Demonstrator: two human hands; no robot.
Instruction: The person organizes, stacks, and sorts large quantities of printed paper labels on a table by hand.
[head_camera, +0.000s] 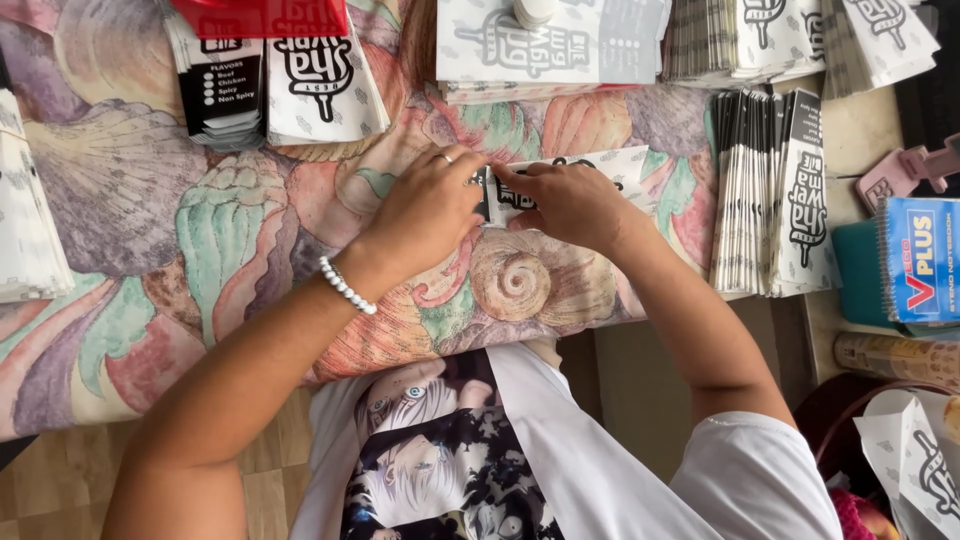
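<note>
Table cloth (150, 210): You work on a big cloth with painted sea shells. It covers the table from 9 o'clock to 3 o'clock.
Done piles: I count about six piles of folded white paper sleeves around you. One stands on edge at 3 o'clock (775, 195). One lies flat at 12 o'clock (545, 45). Two more sit at 1 o'clock (800, 35). One lies at 11 o'clock (300, 85), and one at 9 o'clock (30, 225). So it looks like much is folded already. How many flat ones are left, I cannot tell.
Notebook (920, 258): One blue ring notebook lies at 3 o'clock, past the standing pile.
Red thing (262, 15): One red piece sits at 11 o'clock, on top of that pile.
Paper sleeve (610, 165): One white sleeve with black print lies right in the middle, under both your hands. This fold looks only part done.
Left hand (425, 210): Your fingers are pressed together and curl down on the sleeve's left end. You wear one ring and one white bead bracelet.
Right hand (570, 205): Your fingertips pinch and press the sleeve's edge, touching your left hand.
</note>
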